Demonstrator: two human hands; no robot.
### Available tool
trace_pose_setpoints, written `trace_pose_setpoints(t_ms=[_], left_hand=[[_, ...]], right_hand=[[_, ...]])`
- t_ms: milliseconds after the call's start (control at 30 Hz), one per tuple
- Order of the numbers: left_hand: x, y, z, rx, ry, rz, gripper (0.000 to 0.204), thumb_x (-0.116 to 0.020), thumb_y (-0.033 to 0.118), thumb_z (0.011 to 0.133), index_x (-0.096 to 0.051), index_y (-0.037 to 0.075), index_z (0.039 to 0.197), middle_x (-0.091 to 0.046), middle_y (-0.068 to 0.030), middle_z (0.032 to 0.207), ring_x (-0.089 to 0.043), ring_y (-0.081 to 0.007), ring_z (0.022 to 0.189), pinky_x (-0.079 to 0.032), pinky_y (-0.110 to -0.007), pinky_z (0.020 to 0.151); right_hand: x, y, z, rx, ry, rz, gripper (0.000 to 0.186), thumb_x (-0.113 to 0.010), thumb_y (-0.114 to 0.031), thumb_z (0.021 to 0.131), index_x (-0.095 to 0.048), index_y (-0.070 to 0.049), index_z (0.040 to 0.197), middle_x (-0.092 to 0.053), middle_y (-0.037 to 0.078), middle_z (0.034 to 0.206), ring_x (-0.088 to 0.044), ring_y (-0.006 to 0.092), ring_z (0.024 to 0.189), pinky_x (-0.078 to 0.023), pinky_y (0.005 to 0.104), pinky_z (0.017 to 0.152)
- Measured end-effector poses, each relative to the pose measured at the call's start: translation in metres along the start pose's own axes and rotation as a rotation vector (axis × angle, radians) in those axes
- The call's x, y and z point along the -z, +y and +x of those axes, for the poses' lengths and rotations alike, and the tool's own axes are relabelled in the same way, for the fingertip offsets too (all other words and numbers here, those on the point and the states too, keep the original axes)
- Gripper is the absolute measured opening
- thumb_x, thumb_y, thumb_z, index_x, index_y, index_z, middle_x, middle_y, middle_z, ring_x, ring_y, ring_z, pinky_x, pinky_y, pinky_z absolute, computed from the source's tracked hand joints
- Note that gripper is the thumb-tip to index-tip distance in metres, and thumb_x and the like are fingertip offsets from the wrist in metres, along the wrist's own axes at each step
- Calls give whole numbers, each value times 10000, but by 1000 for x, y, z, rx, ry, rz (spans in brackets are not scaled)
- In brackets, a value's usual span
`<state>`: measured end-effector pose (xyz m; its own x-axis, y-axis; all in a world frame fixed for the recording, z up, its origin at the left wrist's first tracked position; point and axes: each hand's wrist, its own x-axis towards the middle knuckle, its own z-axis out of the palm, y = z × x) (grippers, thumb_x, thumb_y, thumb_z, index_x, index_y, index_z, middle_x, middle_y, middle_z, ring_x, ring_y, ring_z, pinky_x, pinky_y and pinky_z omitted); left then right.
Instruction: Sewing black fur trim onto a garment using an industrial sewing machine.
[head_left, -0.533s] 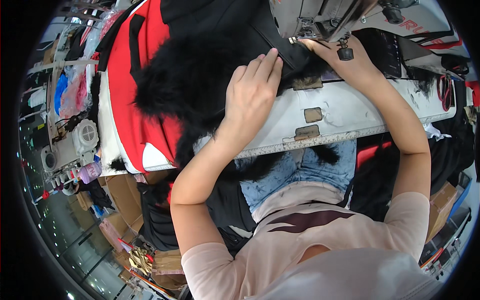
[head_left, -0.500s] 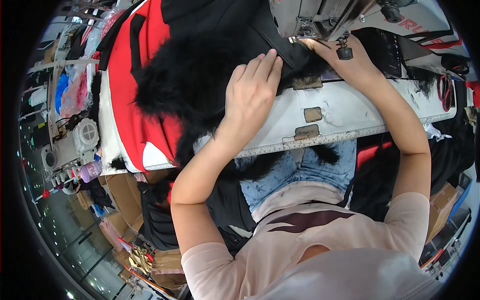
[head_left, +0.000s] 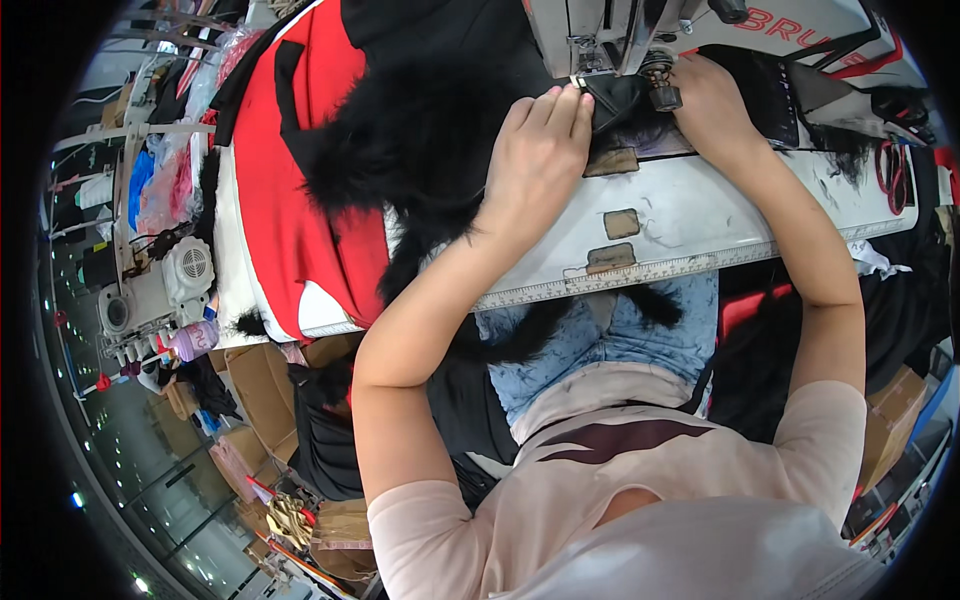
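My left hand (head_left: pixel 540 150) lies flat on black fabric (head_left: pixel 450 45), fingers stretched out side by side, with the tips close to the presser foot of a sewing machine (head_left: pixel 625 25). Long black fur (head_left: pixel 395 150) spreads along the fabric beside that wrist, over a red piece (head_left: pixel 300 230). To the right of the needle area rests my right hand (head_left: pixel 715 110), its fingers mostly hidden behind the machine's tension knob (head_left: pixel 662 85). A dark folded corner of the fabric (head_left: pixel 612 100) shows between the two hands.
A measuring tape strip (head_left: pixel 640 263) runs along the front edge of the white table (head_left: pixel 540 250). Red-handled scissors (head_left: pixel 893 178) lie at the right end. Fur scraps (head_left: pixel 850 165) are near them. Cardboard boxes (head_left: pixel 262 395) stand below left.
My left hand has slid right toward the presser foot, and the fabric, fur and red piece have shifted right with it. My right hand has drawn back slightly to the right.
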<state>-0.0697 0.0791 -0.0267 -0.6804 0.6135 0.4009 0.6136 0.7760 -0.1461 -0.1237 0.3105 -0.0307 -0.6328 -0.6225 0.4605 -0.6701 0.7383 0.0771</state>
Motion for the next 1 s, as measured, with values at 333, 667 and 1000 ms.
trace_pose_setpoints(t_ms=[333,667,1000], left_hand=[[-3,-23,-2,-100,63,-19,358,-613,97,831,-676,-30,1160,-654,-94,1074,-612,-223,1117,-438,-389,1085],[20,0,-29,22,-124,98,458,-583,80,806,-628,-21,1250,-641,-154,1287,-610,-280,1216,-429,-436,1094],[14,-9,-10,32,-142,44,474,-609,76,783,-633,-9,1249,-635,-116,1276,-625,-223,1056,-471,-372,948]], right_hand=[[-4,-5,10,-46,95,126,112,-595,-133,750,-598,-21,739,-616,181,790,-601,388,786,-491,466,719],[6,-5,6,-105,-185,219,176,-574,-134,874,-680,-37,974,-665,186,918,-609,392,886,-471,464,737],[-10,2,2,88,-111,236,386,-595,-32,862,-698,-138,1217,-699,146,1046,-659,355,952,-511,424,794]])
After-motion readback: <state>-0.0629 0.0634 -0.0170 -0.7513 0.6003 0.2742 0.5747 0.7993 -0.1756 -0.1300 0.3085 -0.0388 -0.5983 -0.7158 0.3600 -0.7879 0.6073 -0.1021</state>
